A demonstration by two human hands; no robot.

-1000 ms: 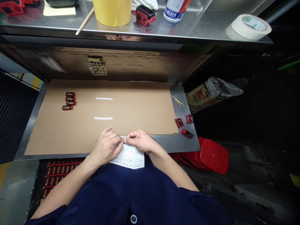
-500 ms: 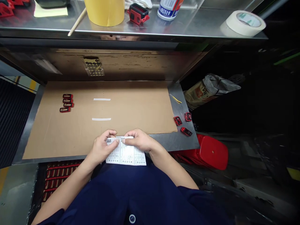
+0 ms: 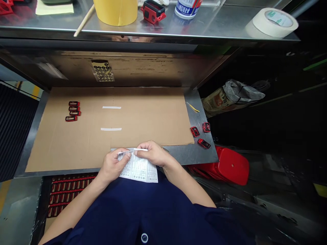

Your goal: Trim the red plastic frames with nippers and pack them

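Both hands grip a white printed paper sheet (image 3: 139,170) along its top edge, close to my body at the bench's front. My left hand (image 3: 113,163) pinches its upper left corner between thumb and fingers. Thumb and fingers of my right hand (image 3: 152,153) close on the top edge, right of the middle. Printed tables and vertical fold lines mark the sheet, which hangs down over my dark blue shirt. Just beyond my right hand lies a thin pen-like object (image 3: 165,149), partly hidden by that hand.
A cardboard sheet (image 3: 153,119) covers most of the bench, with several red-black frames (image 3: 74,113) at left. More red-black parts (image 3: 204,143) lie on the metal at right, beside a red stool (image 3: 232,165). The shelf (image 3: 219,25) holds a tape roll (image 3: 277,23).
The paper's top edge has tilted and bent over, and its lower edge has dropped slightly. My left hand has shifted a little right and down. A pen-like object now shows beside my right hand.
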